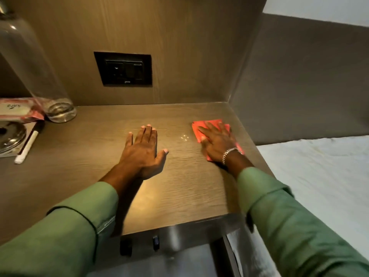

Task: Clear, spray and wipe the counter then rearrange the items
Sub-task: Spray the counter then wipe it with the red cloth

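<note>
Pressing flat with spread fingers, the right hand (216, 141) pins a folded red-orange cloth (199, 129) to the wood-grain counter (179, 186); cloth edges show past the fingertips and beside the wrist. Left hand (142, 150) lies open, empty. Packet (18, 111) far left reads "kara", blurred.

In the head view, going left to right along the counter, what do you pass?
Metal lid → marker → clear bottle → left hand, flat → water droplets → right hand pressing the red cloth.
</note>
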